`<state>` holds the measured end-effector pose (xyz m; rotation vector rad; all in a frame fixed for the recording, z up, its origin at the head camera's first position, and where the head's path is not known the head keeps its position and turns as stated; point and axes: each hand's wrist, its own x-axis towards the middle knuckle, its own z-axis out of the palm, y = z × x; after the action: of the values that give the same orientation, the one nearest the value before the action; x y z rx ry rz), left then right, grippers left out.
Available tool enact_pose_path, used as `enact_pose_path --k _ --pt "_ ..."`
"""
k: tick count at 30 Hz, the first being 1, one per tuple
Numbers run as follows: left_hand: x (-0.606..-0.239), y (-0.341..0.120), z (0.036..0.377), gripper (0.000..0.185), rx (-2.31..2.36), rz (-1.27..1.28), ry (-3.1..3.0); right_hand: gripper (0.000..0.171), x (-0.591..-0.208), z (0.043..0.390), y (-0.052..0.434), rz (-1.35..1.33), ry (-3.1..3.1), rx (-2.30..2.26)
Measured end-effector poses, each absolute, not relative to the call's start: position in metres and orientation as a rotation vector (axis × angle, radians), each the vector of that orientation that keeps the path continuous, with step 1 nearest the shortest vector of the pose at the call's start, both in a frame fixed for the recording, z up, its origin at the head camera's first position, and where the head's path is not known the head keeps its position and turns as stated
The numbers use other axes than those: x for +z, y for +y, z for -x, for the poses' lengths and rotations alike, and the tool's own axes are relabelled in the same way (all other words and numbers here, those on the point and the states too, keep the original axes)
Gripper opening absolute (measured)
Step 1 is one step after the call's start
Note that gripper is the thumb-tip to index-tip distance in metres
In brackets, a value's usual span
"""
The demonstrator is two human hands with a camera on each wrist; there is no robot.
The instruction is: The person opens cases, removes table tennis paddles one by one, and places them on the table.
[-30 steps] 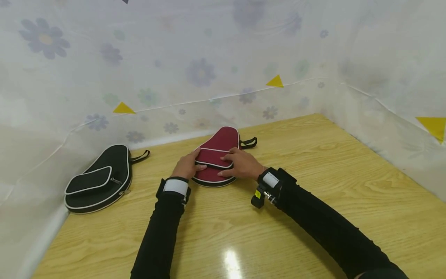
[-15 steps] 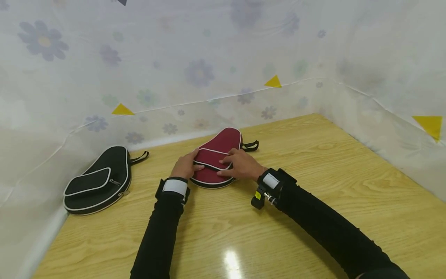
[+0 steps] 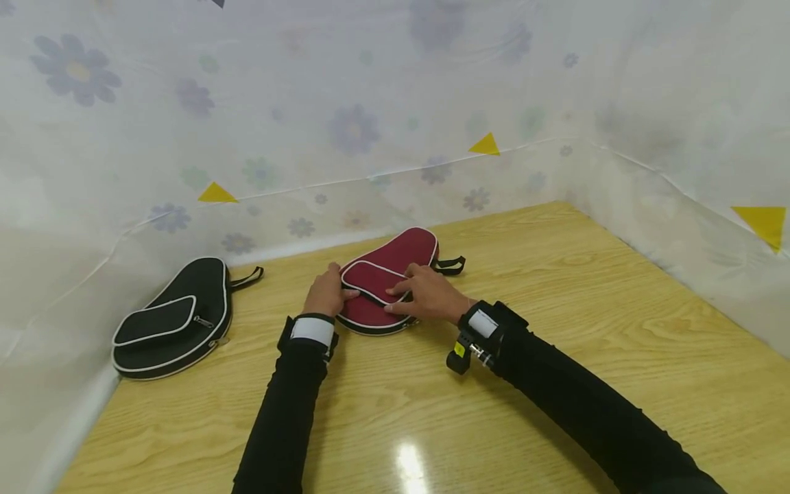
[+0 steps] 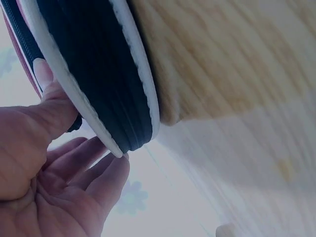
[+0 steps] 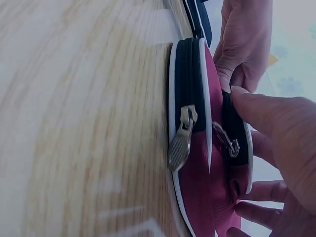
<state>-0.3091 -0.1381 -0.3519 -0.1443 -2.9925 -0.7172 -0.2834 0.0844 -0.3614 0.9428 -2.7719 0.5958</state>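
Note:
A dark red, paddle-shaped zip case with white piping lies flat on the table, its narrow end pointing to the back right. My left hand holds its left rim, thumb on top by the front pocket and fingers along the outer edge. On the pocket, my right hand grips with bent fingers on top and the thumb at the lower edge. The right wrist view shows the main zip's metal pull hanging at the side and a smaller pull on the pocket, which looks zipped.
A similar black paddle-shaped case with a pocket and wrist loop lies at the left, against the curtain. Flowered white sheeting with yellow triangles encloses the back and sides of the wooden table. A black loop hangs off the red case.
The red case has turned slightly clockwise on the table, its narrow end and loop shifting right. Both hands have stayed on it; the black case has not moved.

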Motion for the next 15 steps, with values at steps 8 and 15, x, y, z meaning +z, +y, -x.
enact_pose_path --k 8,15 --pt "-0.3542 -0.1368 0.3114 0.047 -0.620 0.109 -2.968 0.044 -0.3607 0.2804 0.0809 -0.959 -2.795 0.592" --pt "-0.3598 -0.1366 0.3180 0.039 -0.473 0.152 -2.959 0.039 -0.3599 0.2765 0.0798 -1.003 -2.764 0.545"
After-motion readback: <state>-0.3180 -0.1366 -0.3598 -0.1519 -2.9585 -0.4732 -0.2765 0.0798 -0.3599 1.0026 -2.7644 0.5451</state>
